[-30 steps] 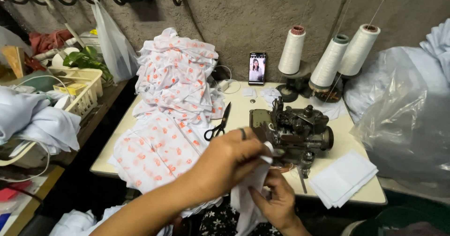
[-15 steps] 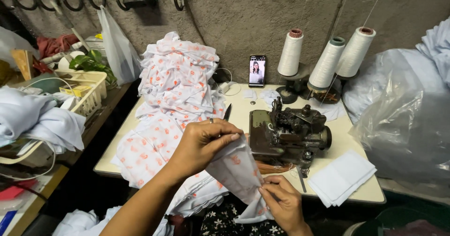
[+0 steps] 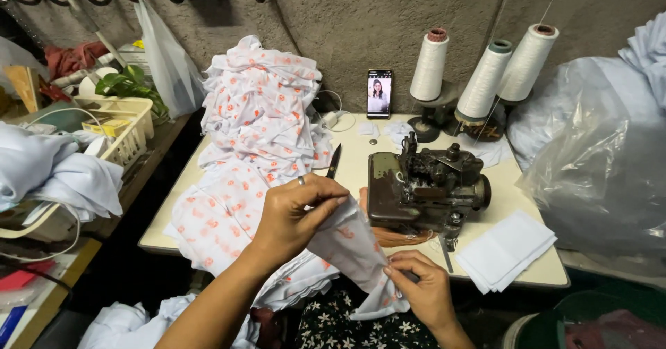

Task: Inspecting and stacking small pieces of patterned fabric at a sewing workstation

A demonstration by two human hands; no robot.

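Observation:
My left hand (image 3: 295, 217), a ring on one finger, pinches the upper edge of a small white cloth piece with orange print (image 3: 350, 241). My right hand (image 3: 420, 286) grips the lower end of the same piece, which is stretched slanting between both hands in front of the dark metal sewing machine (image 3: 427, 186). A tall heap of the same printed cloth (image 3: 260, 113) lies at the table's left and spills over the front edge. Black scissors (image 3: 334, 162) stick out behind my left hand.
Three white thread cones (image 3: 485, 75) stand behind the machine, next to a propped phone (image 3: 379, 94). Folded white pieces (image 3: 506, 250) lie at the front right of the cream table (image 3: 534, 273). Clear plastic bags (image 3: 603, 175) bulge at right; a cream basket (image 3: 128, 123) sits at left.
Both hands have drawn the cloth piece out from near the machine and spread it between them; my left hand rose to the piece's upper edge, my right hand stays low.

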